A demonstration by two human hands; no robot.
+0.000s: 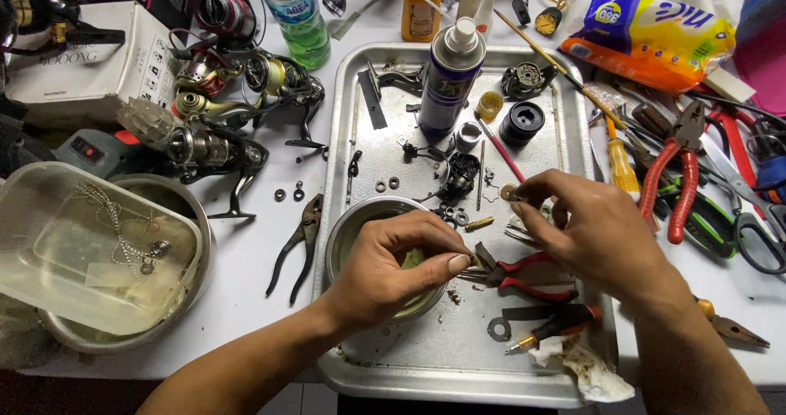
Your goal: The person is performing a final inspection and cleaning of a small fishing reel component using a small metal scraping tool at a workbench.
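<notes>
1. Head view looks down on a shallow rectangular metal tray (565,120) set on a white table (246,259), both crowded with fishing reel parts and tools.
2. Left hand (393,272) lies over a round steel bowl of greenish liquid (348,231) at the tray's left side; thumb and forefinger are pressed together on a tiny brass-coloured part (475,259), mostly hidden by the fingertips.
3. Right hand (594,235) hovers just right of it, fingers curled, pinching a small round washer-like piece (508,191) at its fingertips.
4. Red-handled needle-nose pliers (524,274) lie on the tray between and under the two hands, touching neither as far as can be seen.
5. Behind the hands stand a tall blue-and-white spray can (450,75), a black reel frame part (461,173), a black round spool (521,122) and loose small rings and screws.
6. Near the tray's front edge lie an orange-handled screwdriver (557,327) and a soiled crumpled tissue (585,370).
7. Left of the tray lie dark slip-joint pliers (299,247), several spinning reels (221,128), and a clear plastic tub (90,251) resting in a second steel bowl.
8. Right of the tray are large red-handled pliers (675,178), scissors and a yellow snack bag (655,34).
</notes>
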